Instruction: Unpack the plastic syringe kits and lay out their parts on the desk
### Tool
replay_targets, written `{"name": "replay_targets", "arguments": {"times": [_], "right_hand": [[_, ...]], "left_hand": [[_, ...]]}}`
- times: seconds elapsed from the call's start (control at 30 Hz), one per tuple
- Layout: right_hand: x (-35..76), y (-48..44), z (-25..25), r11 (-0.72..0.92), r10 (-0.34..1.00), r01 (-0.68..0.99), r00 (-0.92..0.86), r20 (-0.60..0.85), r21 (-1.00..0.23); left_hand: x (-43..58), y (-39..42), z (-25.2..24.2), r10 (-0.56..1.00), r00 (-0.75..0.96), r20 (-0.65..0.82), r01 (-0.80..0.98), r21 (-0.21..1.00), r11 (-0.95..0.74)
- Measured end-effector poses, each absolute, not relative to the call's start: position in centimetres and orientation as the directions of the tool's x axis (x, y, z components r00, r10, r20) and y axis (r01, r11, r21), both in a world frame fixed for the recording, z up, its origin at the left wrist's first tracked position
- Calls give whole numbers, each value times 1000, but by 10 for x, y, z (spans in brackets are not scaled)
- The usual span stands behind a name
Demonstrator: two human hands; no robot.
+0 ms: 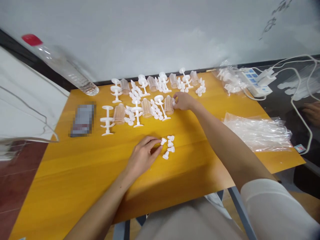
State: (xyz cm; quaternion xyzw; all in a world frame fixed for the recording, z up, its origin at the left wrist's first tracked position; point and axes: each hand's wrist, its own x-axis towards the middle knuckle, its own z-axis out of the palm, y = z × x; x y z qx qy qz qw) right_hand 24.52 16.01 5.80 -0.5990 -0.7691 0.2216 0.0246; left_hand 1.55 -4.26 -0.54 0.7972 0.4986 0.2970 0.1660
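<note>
My left hand (pixel 142 155) is over the middle of the table, thumb and forefinger closed on a small white plastic nozzle (pixel 163 141). Several more white nozzles (pixel 171 149) lie loose just right of it. My right hand (pixel 183 101) reaches to the front row, its fingertips pinched on a small white nozzle, mostly hidden, beside a clear ribbed plastic barrel (pixel 169 105). Left of that barrel lies a white plunger (pixel 162 108), then a small pile of nozzles (pixel 156 110). Similar sets of plunger, barrel and nozzles form two rows along the back.
A tall clear bottle with a red cap (pixel 67 68) stands back left, near a blurred phone-like object (pixel 83 120). Clear plastic bags (pixel 257 131) lie at the right. A bag of white parts (pixel 231 80) and a power strip (pixel 256 83) with cables are behind them.
</note>
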Motion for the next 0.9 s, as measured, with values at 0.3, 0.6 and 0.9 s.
{"name": "replay_targets", "arguments": {"times": [0.3,0.6,0.9], "right_hand": [[253,144,77,173,938,909,-270,-219,-380],[266,23,65,391,793,670,-593,-139,-631],[261,15,30,507,771,578,-636,35,-640]], "left_hand": [[17,-37,8,925,281,256,706,598,-380],[18,-43,12,947,286,147,692,653,-310],[39,-65,21,877,441,190,687,557,-467]]}}
